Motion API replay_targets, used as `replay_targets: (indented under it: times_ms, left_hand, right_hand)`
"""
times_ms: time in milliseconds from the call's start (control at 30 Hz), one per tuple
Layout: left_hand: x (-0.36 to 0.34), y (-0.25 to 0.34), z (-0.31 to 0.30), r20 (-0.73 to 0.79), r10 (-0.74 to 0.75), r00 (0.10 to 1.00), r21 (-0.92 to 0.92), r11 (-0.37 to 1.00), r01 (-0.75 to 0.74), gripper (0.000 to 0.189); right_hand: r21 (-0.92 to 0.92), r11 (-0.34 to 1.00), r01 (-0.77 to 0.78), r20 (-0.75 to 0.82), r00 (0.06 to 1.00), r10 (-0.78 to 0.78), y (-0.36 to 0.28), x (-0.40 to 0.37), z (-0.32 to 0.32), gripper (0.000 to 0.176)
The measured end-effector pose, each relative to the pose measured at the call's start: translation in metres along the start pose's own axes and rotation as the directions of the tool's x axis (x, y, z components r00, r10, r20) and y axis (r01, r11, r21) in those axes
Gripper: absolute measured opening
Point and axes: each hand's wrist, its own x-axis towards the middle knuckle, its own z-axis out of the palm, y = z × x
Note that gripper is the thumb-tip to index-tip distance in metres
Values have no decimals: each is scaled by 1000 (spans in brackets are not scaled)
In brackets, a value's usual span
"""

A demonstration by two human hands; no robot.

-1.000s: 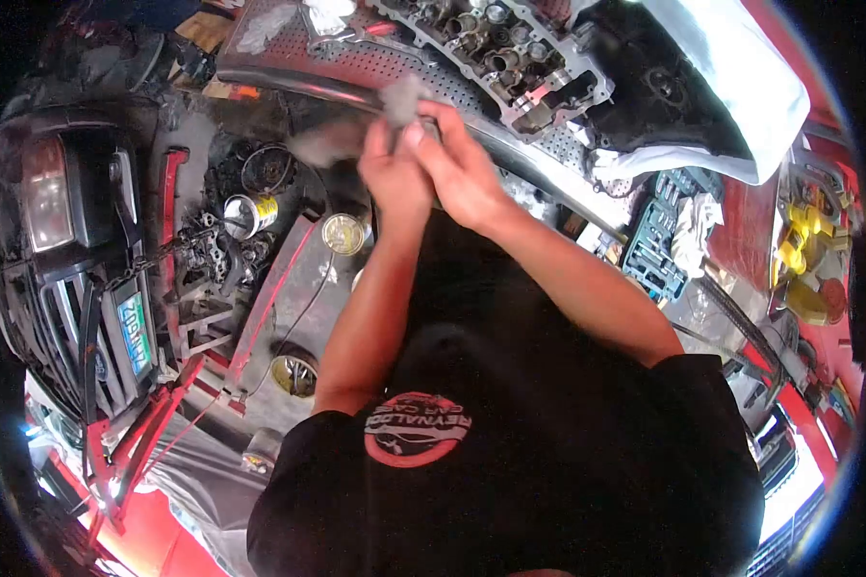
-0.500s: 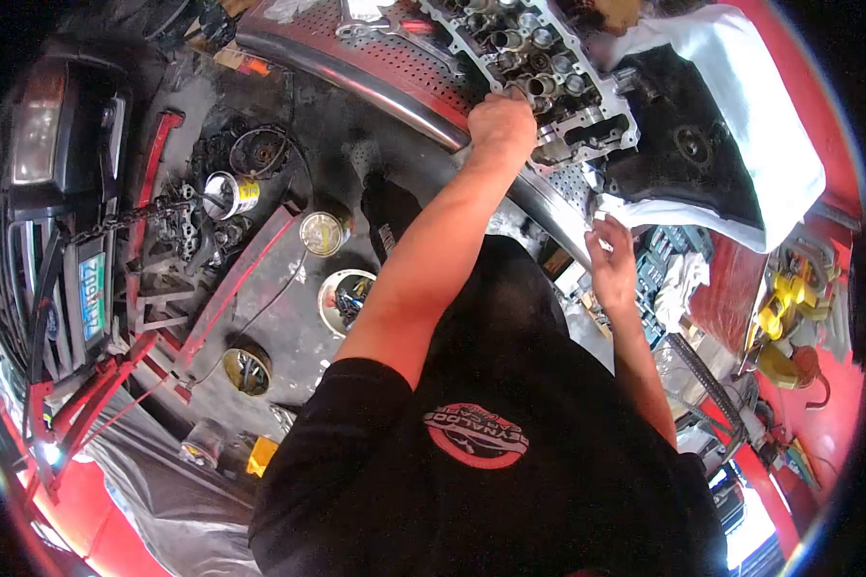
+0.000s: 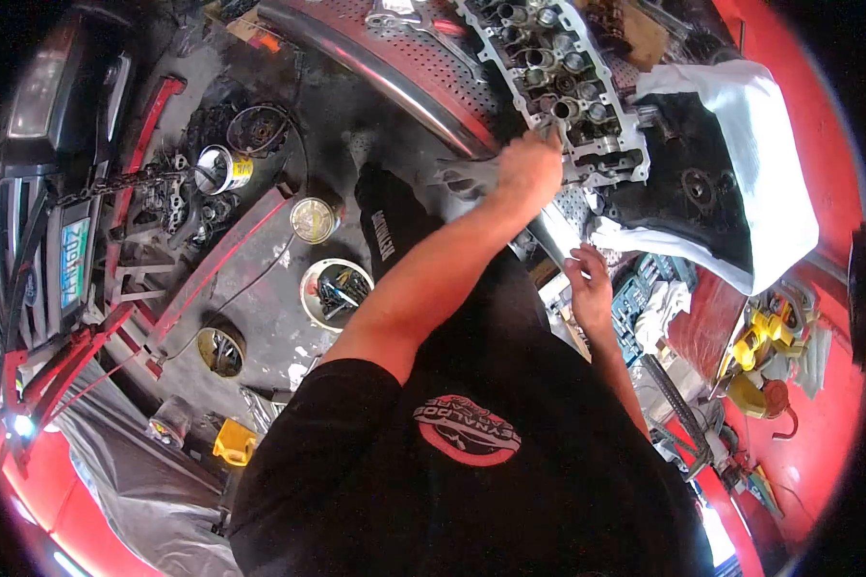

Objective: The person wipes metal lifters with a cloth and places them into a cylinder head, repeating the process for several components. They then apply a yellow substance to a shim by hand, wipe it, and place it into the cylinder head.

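Note:
My left hand [image 3: 531, 173] is closed at the near edge of a metal engine cylinder head [image 3: 560, 87], its fingertips against the casting. What it grips is hidden by the fingers; a blurred grey shape [image 3: 467, 176] shows beside its wrist side, over the bench rail. The cylinder head lies on a perforated bench top [image 3: 433, 72], its bores and valve gear facing up. My right hand [image 3: 592, 288] hovers beside the bench rail, fingers half curled with a gap to the thumb and nothing visible in them. A dark cover [image 3: 678, 183] partly wrapped in white cloth [image 3: 779, 163] lies beyond it.
Wrenches [image 3: 443, 43] lie on the bench to the left of the head. On the floor stand a white bucket of parts [image 3: 308, 298], a can [image 3: 313, 220] and a yellow-labelled tub [image 3: 226, 169]. A red steel frame [image 3: 221, 255] and a vehicle front [image 3: 43, 221] are at left.
My left hand has shifted slightly right and down in view, along with the cylinder head. A blurred grey shape now shows beside it. The right hand moved slightly down and left in view.

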Motion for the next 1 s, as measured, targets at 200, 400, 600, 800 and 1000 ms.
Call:
replay_targets:
  times_ms: [200,400,600,800,1000]
  left_hand:
    - [9,6,0,179,-52,982,-229,969,93,57]
    - [9,-19,-11,-83,-160,984,-422,900,111,65]
    - [36,-19,-23,196,-71,978,-216,970,113,52]
    - [-12,-26,-84,279,149,949,-543,840,28,41]
    - [-38,-61,-161,-484,203,851,-276,888,-369,41]
  right_hand:
    - [-44,999,-1,-5,1000,1,-18,7,-1,30]
    - [-83,995,53,-1,999,-53,-9,1,2,29]
    - [-105,994,-34,26,999,37,4,-2,13,26]
    - [756,452,-473,418,881,222,-72,21,34,62]
    - [949,-68,-309,311,950,30,-196,87,71,56]
